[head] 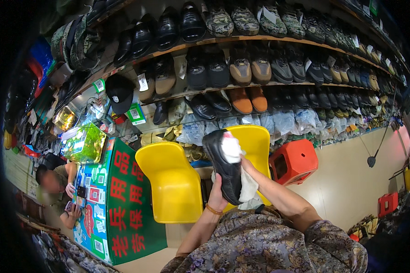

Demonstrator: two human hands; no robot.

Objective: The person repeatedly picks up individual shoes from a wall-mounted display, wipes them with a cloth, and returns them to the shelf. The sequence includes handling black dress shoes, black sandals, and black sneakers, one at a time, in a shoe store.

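A black leather shoe [222, 167] is held up before my body, its opening facing me, with white stuffing [230, 148] inside. My left hand [218, 196] grips the shoe's lower left side, thumb along the upper. At the right side of the shoe is my right hand [247, 165], holding a white cloth or paper [248, 187] that hangs down along the shoe. The right fingers are partly hidden behind it. Below the shoe, some clear plastic [254, 203] shows near my floral shirt.
Yellow chairs [171, 181] stand in front of me, with a red stool [295, 162] to the right. Shelves [276, 38] of shoes line the wall. At the left, a person [56, 191] with a phone sits behind a green counter [136, 204] bearing a fish tank [83, 141].
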